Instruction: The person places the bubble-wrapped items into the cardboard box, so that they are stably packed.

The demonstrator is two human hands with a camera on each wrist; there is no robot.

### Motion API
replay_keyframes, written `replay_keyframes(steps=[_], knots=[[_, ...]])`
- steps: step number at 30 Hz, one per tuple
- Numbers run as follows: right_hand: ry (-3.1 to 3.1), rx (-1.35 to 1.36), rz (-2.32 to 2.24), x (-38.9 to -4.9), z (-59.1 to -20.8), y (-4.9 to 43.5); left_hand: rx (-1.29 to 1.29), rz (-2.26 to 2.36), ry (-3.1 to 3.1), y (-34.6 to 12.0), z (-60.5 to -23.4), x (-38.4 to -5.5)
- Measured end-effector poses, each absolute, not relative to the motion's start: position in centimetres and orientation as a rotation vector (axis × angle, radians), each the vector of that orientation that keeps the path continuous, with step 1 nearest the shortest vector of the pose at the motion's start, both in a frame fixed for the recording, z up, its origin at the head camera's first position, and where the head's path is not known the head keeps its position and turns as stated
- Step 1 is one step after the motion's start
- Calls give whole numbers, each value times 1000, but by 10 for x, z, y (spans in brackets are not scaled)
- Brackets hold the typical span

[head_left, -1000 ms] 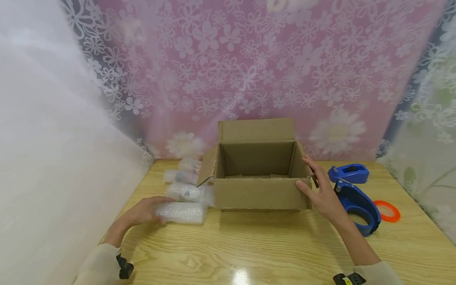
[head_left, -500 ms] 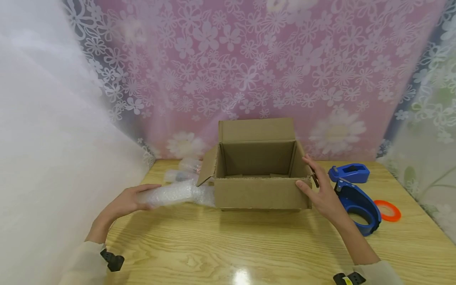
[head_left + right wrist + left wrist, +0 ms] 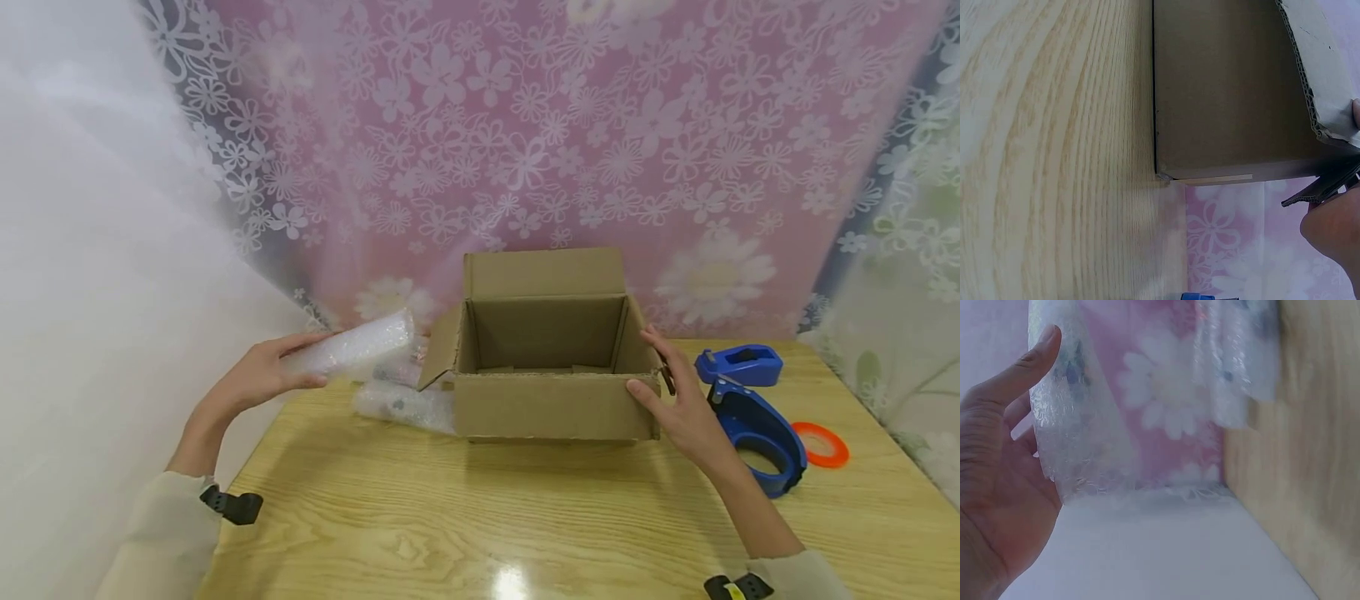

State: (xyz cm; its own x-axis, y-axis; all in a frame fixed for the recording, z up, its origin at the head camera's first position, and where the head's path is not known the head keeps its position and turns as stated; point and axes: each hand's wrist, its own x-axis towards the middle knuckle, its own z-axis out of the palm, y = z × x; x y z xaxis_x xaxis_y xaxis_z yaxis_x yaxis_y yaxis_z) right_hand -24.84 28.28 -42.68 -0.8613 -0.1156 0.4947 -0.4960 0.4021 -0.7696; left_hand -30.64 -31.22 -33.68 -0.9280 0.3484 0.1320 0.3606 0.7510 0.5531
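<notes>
My left hand (image 3: pixel 253 375) grips one end of a bubble-wrapped cylinder (image 3: pixel 356 345), raised above the table at the left and tilted with its far end up. In the left wrist view the thumb lies across the bubble wrap (image 3: pixel 1082 425), with dark bluish patches showing through it. An open cardboard box (image 3: pixel 555 408) stands mid-table, its back flap upright and its left flap spread outward. My right hand (image 3: pixel 686 412) holds the box's front right corner, thumb on the front flap and fingers along the right side. More bubble-wrapped bundles (image 3: pixel 405 406) lie left of the box, partly hidden.
Right of the box are a blue tape dispenser (image 3: pixel 738 365), a larger dark blue tape holder (image 3: pixel 757 442) and an orange ring-shaped roll (image 3: pixel 822 444). A flowered pink curtain (image 3: pixel 555 167) hangs behind the wooden table (image 3: pixel 450 517); a white sheet (image 3: pixel 112 275) borders the left.
The left hand has lifted the bubble-wrapped cylinder off the table, moving it up and back and tilting its far end upward. The right hand keeps its place on the box.
</notes>
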Motion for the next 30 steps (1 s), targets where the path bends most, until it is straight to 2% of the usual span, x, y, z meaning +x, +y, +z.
replay_keyframes(steps=[19, 30], knots=[[-2297, 527, 1455, -247, -426, 283, -886, -869, -2761, -194, -289, -329], [-2294, 522, 1465, -248, -428, 283, -1016, -924, -2759, -125, -291, -348]])
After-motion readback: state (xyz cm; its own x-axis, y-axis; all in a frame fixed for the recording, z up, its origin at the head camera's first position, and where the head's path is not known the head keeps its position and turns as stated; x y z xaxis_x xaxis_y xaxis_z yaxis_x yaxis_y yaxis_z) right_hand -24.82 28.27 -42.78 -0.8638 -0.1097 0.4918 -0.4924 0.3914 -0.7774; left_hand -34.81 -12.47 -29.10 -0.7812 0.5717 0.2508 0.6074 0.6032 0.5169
